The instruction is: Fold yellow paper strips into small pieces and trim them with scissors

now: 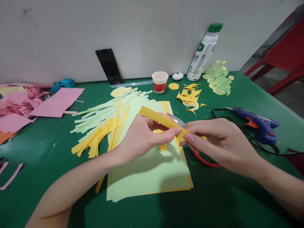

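Between my two hands stretches a yellow paper strip [155, 116], tilted down to the right. My left hand [144, 134] pinches it near its middle with thumb and fingers. At the strip's lower right end, the thumb and fingers of my right hand [218, 142] are closed on it. Scissors with red handles [206, 162] show behind and below my right hand, their blade just behind the strip; I cannot tell whether that hand also carries them. Underneath lies a stack of pale green paper [147, 177], with small yellow pieces [162, 147] on it.
Yellow strips [96, 141] and pale green strips [95, 117] lie left of the stack. A blue glue gun [258, 123] with a black cord lies right. Behind stand a red-and-white cup [160, 83], a bottle [201, 58] and a phone [109, 66]. Pink paper [58, 103] lies far left.
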{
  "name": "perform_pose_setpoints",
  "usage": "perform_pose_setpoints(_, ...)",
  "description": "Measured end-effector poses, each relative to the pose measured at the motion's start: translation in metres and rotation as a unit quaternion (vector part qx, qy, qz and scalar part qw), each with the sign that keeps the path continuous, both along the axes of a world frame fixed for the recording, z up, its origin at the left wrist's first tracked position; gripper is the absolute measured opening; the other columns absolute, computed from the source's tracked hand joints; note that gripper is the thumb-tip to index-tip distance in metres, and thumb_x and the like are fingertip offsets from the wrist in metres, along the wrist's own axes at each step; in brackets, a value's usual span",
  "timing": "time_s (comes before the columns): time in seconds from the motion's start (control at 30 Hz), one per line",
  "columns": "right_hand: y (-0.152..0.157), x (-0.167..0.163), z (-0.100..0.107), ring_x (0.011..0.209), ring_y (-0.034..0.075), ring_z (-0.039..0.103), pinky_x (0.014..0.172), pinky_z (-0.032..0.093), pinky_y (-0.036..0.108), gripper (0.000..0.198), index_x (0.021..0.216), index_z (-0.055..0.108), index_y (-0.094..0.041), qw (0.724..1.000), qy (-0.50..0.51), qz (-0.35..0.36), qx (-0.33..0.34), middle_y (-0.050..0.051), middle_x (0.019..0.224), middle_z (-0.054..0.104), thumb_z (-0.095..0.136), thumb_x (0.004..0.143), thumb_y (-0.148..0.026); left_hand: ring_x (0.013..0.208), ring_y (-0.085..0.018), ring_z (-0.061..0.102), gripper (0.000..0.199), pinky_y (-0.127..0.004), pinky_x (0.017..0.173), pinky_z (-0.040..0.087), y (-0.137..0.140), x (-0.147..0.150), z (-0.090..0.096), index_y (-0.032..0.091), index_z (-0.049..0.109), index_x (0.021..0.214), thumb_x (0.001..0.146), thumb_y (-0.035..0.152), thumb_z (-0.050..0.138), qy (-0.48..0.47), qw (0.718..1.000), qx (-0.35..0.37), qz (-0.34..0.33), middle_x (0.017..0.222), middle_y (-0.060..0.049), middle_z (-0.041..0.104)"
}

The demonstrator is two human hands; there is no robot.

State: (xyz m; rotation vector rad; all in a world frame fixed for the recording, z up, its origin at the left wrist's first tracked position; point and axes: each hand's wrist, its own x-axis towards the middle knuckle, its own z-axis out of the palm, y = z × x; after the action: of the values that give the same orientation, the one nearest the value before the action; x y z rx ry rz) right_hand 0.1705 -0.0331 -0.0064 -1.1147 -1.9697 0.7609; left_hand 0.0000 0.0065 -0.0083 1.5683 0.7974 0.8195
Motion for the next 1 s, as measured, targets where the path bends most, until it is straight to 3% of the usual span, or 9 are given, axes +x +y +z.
perform_pose_setpoints(0.1, -0.001, 0.001, -0.002, 0.040, 0.007, 0.037, 0.036, 0.026, 0.021, 0.028, 0.056, 0.060, -0.017, 0.997, 0.049, -0.028, -0.043, -0.003, 0.044, 0.046, 0.050, 0.083, -0.018, 0.066, -0.011, 0.062, 0.005, -0.020, 0.058, 0.050, 0.000, 0.000, -0.005, 0.016, 0.068, 0.073, 0.075, 0.020, 0.065, -0.029, 0.998, 0.057, 0.007, 0.076, -0.001, 0.070)
perform_pose_setpoints(0.2, -0.004, 0.004, -0.003, 0.038, 0.007, 0.039, 0.037, 0.031, 0.020, 0.027, 0.061, 0.066, -0.017, 0.982, 0.122, -0.027, -0.141, -0.004, 0.041, 0.044, 0.053, 0.084, -0.023, 0.074, -0.013, 0.062, 0.008, -0.025, 0.067, 0.051, 0.000, 0.000, -0.010, 0.018, 0.069, 0.078, 0.078, 0.017, 0.061, -0.063, 0.982, 0.176, 0.008, 0.080, -0.002, 0.069)
perform_pose_setpoints(0.3, -0.007, 0.006, -0.001, 0.041, 0.008, 0.042, 0.039, 0.036, 0.018, 0.025, 0.063, 0.068, -0.017, 0.954, 0.200, -0.018, -0.224, -0.003, 0.044, 0.047, 0.055, 0.083, -0.028, 0.077, -0.014, 0.062, 0.016, -0.029, 0.070, 0.051, 0.001, 0.001, -0.012, 0.019, 0.068, 0.083, 0.077, 0.008, 0.058, -0.078, 0.945, 0.317, 0.009, 0.081, -0.004, 0.070)
perform_pose_setpoints(0.47, -0.010, 0.001, 0.007, 0.036, 0.004, 0.034, 0.033, 0.028, 0.016, 0.032, 0.049, 0.052, -0.015, 0.917, 0.260, 0.007, -0.303, -0.004, 0.045, 0.043, 0.054, 0.079, -0.027, 0.074, -0.014, 0.064, 0.015, -0.027, 0.067, 0.051, 0.006, 0.001, -0.010, 0.017, 0.066, 0.086, 0.077, 0.006, 0.062, -0.054, 0.874, 0.483, 0.013, 0.082, -0.007, 0.072)
perform_pose_setpoints(0.6, -0.009, -0.003, 0.010, 0.035, 0.005, 0.036, 0.033, 0.026, 0.018, 0.035, 0.048, 0.046, -0.016, 0.891, 0.270, 0.037, -0.363, -0.004, 0.043, 0.041, 0.055, 0.078, -0.032, 0.073, -0.014, 0.065, 0.010, -0.026, 0.065, 0.052, 0.012, -0.004, -0.010, 0.017, 0.067, 0.084, 0.077, 0.011, 0.064, -0.037, 0.838, 0.544, -0.001, 0.079, -0.007, 0.073)
perform_pose_setpoints(0.77, -0.006, -0.002, 0.008, 0.033, 0.006, 0.032, 0.031, 0.026, 0.019, 0.032, 0.051, 0.047, -0.017, 0.854, 0.277, 0.050, -0.436, -0.005, 0.043, 0.037, 0.050, 0.079, -0.033, 0.075, -0.016, 0.065, 0.014, -0.027, 0.064, 0.052, 0.015, -0.008, -0.010, 0.021, 0.069, 0.080, 0.079, 0.010, 0.060, -0.035, 0.828, 0.558, -0.031, 0.080, -0.006, 0.073)
perform_pose_setpoints(0.87, -0.003, 0.000, 0.007, 0.035, 0.007, 0.037, 0.032, 0.028, 0.020, 0.033, 0.056, 0.050, -0.017, 0.893, 0.248, 0.039, -0.374, -0.004, 0.047, 0.041, 0.040, 0.085, -0.029, 0.073, -0.015, 0.064, 0.012, -0.029, 0.067, 0.051, 0.012, -0.006, -0.010, 0.021, 0.069, 0.081, 0.079, 0.012, 0.061, -0.042, 0.859, 0.509, -0.011, 0.081, -0.005, 0.073)
perform_pose_setpoints(0.93, 0.000, 0.001, 0.004, 0.041, 0.008, 0.044, 0.036, 0.034, 0.020, 0.025, 0.065, 0.056, -0.018, 0.952, 0.183, 0.015, -0.244, -0.003, 0.055, 0.049, 0.041, 0.084, -0.022, 0.072, -0.014, 0.063, 0.011, -0.028, 0.068, 0.051, 0.009, -0.004, -0.009, 0.020, 0.069, 0.080, 0.078, 0.011, 0.063, -0.055, 0.897, 0.438, 0.009, 0.078, -0.004, 0.072)
perform_pose_setpoints(1.0, 0.001, 0.002, 0.002, 0.047, 0.008, 0.048, 0.039, 0.038, 0.019, 0.015, 0.073, 0.060, -0.020, 0.991, 0.101, -0.012, -0.092, -0.003, 0.061, 0.055, 0.047, 0.079, -0.017, 0.070, -0.013, 0.063, 0.009, -0.026, 0.066, 0.051, 0.005, -0.003, -0.009, 0.019, 0.069, 0.078, 0.076, 0.011, 0.065, -0.066, 0.939, 0.337, 0.021, 0.075, -0.002, 0.071)
